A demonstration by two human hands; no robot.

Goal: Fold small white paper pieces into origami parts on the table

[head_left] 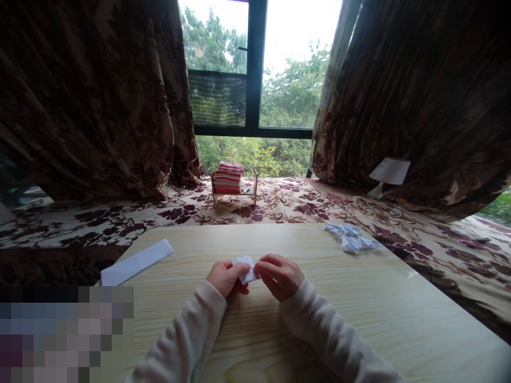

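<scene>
Head view: above the pale wood-grain tabletop (319,298), the left hand (225,277) pinches a small folded piece of white paper (244,267) between thumb and fingers. Its right edge meets the bent fingers of the right hand (280,275), which look closed on it. Toward the far right corner lies a pile of folded white paper pieces (351,238); a long folded white paper strip (137,261) lies at left.
</scene>
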